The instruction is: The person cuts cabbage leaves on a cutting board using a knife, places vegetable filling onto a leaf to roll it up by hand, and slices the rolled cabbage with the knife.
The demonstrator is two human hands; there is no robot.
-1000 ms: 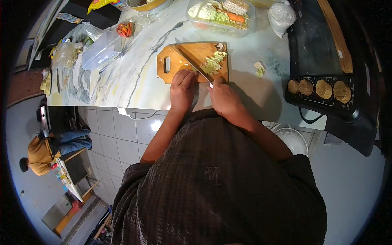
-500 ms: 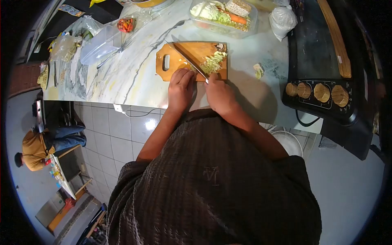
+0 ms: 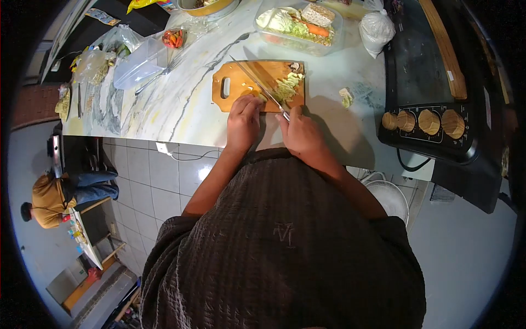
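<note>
A wooden cutting board (image 3: 230, 101) with a handle slot at its left lies on the marble counter. My right hand (image 3: 302, 132) grips the handle of a knife (image 3: 260, 82) at the board's near edge, the blade slanting away to the upper left across the wood. Curled over the near edge, my left hand (image 3: 244, 119) has its fingers closed beside the blade. A bit of something pale yellow shows at its fingertips, too small to name. Shredded cabbage (image 3: 287, 88) is heaped right of the blade, with a small brownish piece (image 3: 295, 66) at the far right corner.
Behind the board stands a clear plastic container (image 3: 298, 46) holding cabbage, carrot and tempeh. A cabbage scrap (image 3: 346, 97) and a tied bag of white powder (image 3: 377, 33) are right, before the black stove (image 3: 433, 140). Left are an empty clear tub (image 3: 139, 63) and red chilies (image 3: 173, 38). A person (image 3: 52, 200) sits far left.
My right hand and the knife handle have shifted slightly right and toward me. My left hand stays at about the same place on the board. The whole view has tilted a little.
</note>
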